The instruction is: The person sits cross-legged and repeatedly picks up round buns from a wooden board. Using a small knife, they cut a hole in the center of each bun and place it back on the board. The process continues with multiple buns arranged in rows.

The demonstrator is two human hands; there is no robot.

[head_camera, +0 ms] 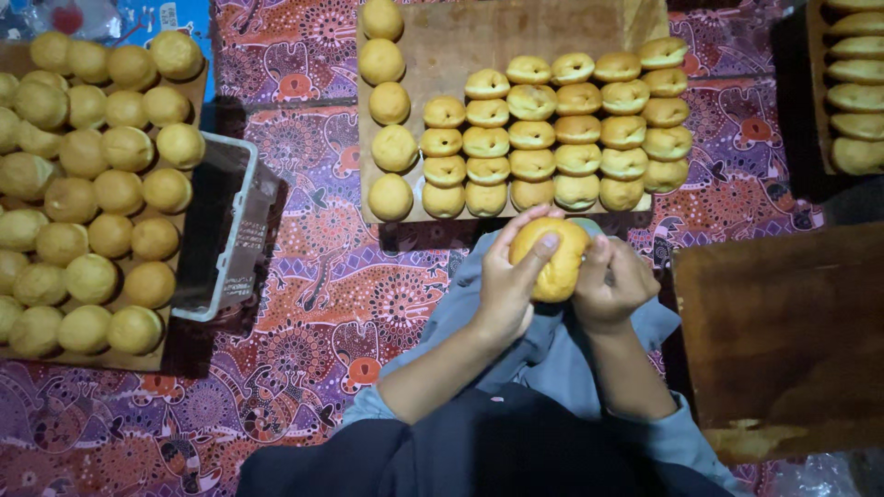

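You are clamping both your left hand (506,281) and right hand (612,285) together around 1 dough ball (551,258), pinching it into shape just below the board (516,41) of finished rolls (552,138).

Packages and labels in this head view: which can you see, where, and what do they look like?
Bag: top left corner, crinkly clear plastic with red and blue patches.
Tub: left of centre beside the bun board, clear, rectangular, with small white print on its side.
Wrap: bottom right corner, crumpled clear plastic.
No signs or screens.
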